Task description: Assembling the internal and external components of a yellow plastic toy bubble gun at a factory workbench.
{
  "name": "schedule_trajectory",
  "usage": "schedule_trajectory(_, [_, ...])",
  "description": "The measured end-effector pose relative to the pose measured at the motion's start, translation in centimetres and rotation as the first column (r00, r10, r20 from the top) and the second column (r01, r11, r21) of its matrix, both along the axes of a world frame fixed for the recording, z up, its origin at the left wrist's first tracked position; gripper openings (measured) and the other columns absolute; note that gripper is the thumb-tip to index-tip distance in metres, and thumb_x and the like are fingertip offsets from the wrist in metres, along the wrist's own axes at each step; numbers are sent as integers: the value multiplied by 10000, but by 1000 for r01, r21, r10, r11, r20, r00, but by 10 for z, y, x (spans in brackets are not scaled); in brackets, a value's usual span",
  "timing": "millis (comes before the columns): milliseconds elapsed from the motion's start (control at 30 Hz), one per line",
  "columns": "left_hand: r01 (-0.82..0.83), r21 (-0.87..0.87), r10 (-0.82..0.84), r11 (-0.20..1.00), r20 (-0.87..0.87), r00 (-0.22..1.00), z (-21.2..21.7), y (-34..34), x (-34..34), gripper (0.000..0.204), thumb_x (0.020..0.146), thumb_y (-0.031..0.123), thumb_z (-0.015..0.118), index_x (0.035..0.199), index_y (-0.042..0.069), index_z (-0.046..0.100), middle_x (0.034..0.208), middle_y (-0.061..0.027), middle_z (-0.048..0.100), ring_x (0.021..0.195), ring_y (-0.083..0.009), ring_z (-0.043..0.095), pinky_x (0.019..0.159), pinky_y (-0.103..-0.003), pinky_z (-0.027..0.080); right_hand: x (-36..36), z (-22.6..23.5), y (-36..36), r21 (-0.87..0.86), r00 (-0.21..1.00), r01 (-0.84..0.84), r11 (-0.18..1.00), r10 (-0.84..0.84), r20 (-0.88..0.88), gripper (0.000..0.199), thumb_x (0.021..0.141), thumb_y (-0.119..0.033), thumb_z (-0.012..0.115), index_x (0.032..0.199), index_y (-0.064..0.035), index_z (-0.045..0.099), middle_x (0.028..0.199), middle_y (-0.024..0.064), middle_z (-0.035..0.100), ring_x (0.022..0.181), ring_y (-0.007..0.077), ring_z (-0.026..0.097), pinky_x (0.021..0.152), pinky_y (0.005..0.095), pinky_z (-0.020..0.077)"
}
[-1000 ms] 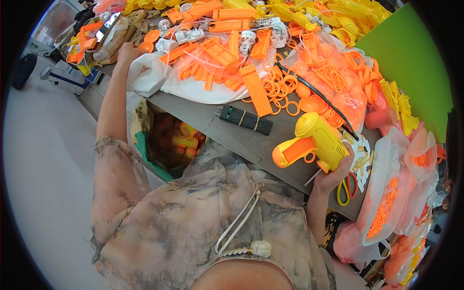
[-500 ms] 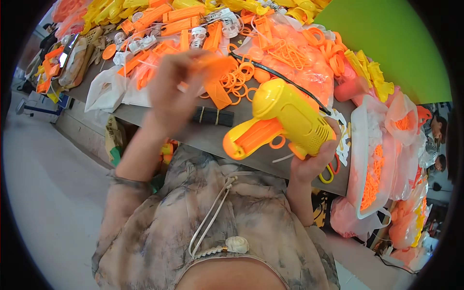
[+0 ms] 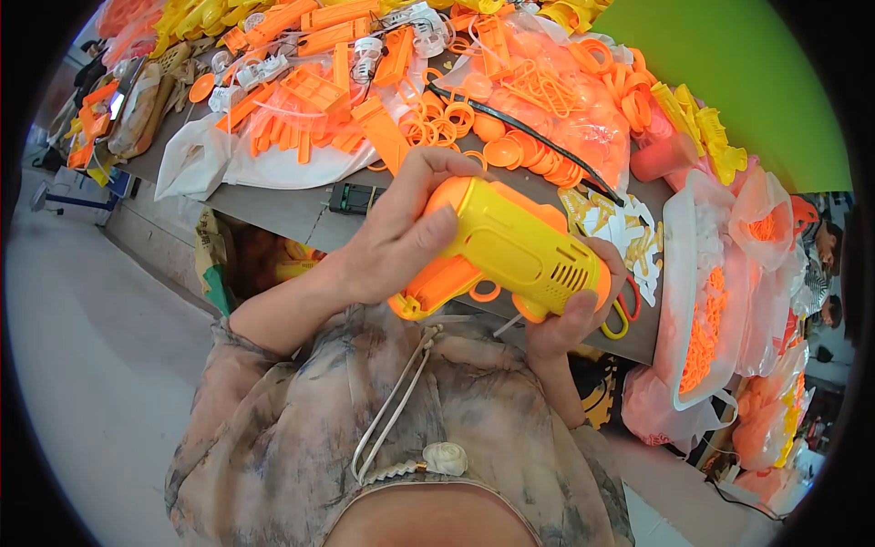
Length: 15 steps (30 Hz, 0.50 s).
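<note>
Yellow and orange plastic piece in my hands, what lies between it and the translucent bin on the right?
In the head view, your right hand gripping the piece, then scissors and white-and-gold cutouts on the table, before the bin.

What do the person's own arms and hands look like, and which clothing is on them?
The left hand and right hand are ungloved. Loose, lightweight-looking sleeves, mottled in beige and grey, leave the forearms uncovered.
</note>
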<state>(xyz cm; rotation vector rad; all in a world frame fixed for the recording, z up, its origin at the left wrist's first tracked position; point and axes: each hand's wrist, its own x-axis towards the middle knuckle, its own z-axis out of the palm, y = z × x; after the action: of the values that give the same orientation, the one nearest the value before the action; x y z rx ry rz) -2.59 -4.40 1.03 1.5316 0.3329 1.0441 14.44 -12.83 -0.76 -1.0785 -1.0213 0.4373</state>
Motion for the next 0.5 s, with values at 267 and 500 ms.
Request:
schedule_trajectory(267, [424, -662, -363, 618, 238, 901, 31, 7, -9, 706, 942, 543, 250, 1049, -75, 574, 1097, -181, 595, 1016, -227, 582, 887, -330, 460, 12, 5, -13, 314, 815, -176, 933, -41, 578, 631, 798, -464, 550, 1148, 25, 359, 1007, 256, 508, 816, 283, 538, 652, 347, 464])
schedule_trajectory(500, [470, -797, -553, 380, 212, 806, 41, -8, -7, 657, 940, 507, 334, 1227, -71, 455, 1175, -178, 549, 1071, -211, 545, 933, -329, 428, 25, 42, -26, 91, 610, -527, 845, 302, 733, 501, 693, -239, 701, 1018, 43, 446, 997, 267, 529, 788, 359, 596, 633, 415, 542])
